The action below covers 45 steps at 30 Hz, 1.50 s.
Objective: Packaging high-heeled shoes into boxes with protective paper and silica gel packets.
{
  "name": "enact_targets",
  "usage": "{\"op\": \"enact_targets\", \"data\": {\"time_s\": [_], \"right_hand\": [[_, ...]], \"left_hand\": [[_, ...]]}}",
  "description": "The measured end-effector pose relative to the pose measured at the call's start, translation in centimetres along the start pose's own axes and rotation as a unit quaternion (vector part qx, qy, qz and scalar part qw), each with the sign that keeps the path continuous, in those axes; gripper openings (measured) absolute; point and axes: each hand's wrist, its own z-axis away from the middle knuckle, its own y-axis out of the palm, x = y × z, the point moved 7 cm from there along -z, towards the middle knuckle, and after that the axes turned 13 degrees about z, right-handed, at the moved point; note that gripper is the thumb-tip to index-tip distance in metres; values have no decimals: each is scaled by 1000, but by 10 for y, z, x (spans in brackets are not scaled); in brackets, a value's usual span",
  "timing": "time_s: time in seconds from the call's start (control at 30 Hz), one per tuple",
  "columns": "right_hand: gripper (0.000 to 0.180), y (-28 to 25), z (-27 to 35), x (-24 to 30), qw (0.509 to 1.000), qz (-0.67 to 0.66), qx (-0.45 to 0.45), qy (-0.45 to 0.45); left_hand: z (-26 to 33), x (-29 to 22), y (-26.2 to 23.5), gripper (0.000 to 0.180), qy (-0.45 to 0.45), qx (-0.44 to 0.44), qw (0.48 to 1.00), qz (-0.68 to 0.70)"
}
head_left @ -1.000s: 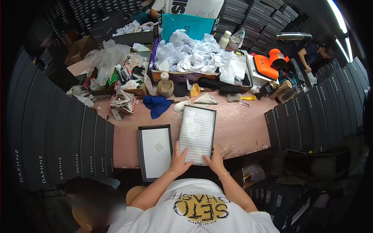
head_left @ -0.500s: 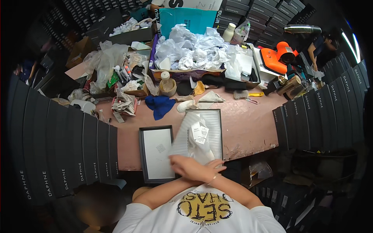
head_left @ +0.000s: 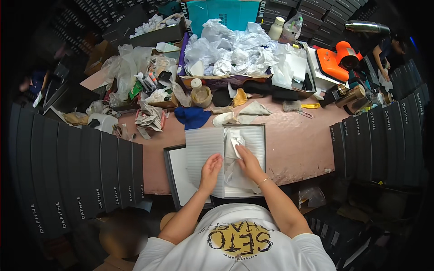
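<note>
Nearest me, my left hand (head_left: 211, 171) hung at the right edge of a ribbed white foam sheet (head_left: 203, 144), its fingers close together, loosely curled and gripping nothing. My right hand (head_left: 250, 163) reached over the pale wrapped item (head_left: 232, 135), fingers close together at its upper part; I couldn't tell whether they pinched it or merely rested there. That item lay inside the open shoebox (head_left: 265, 156) on the table (head_left: 298, 151). The folded-out foam partly covered a dark-rimmed tray (head_left: 181, 174) at left. Beyond lay a blue cloth (head_left: 192, 118), then a purple-sided box (head_left: 226, 81) heaped with crumpled white paper (head_left: 230, 49).
</note>
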Motion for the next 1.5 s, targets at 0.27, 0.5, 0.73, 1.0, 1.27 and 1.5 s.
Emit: {"op": "enact_targets", "data": {"time_s": [0.27,0.5,0.73,1.0,1.27,1.5], "right_hand": [[52,-31,41,105,978,104,-22,-178],[35,19,67,17,978,173,98,58],[13,-22,37,76,965,252,69,-11],[12,-99,20,86,913,395,25,-98],[24,-113,35,75,966,233,14,-108],[26,-143,46,18,954,290,-71,1]], "left_hand": [[8,48,-1,31,-177,-31,943,282],[17,28,-27,39,-143,-64,949,274],[32,-13,-19,66,-41,-12,997,70],[26,5,10,69,-35,41,988,-147],[10,5,53,52,17,91,989,-116],[-5,20,16,24,-66,50,990,-114]]}}
